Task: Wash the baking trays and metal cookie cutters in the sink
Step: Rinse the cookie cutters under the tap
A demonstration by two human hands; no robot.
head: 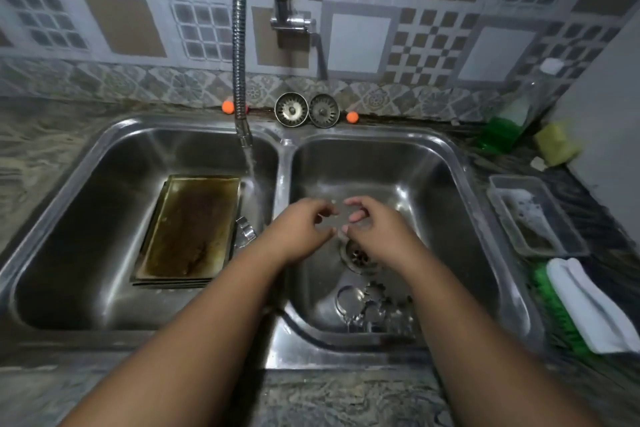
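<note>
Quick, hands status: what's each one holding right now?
Left hand: fingers curled, hold cannot be told, blurred.
Right hand: fingers curled, hold cannot be told.

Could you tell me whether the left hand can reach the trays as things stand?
Probably yes. The left hand is just right of the divider, and the trays lie uncovered in the left basin; only the water stream and a small cutter lie between.

Head-worn wide view, facing forward and down, close above sink (283,156)
</note>
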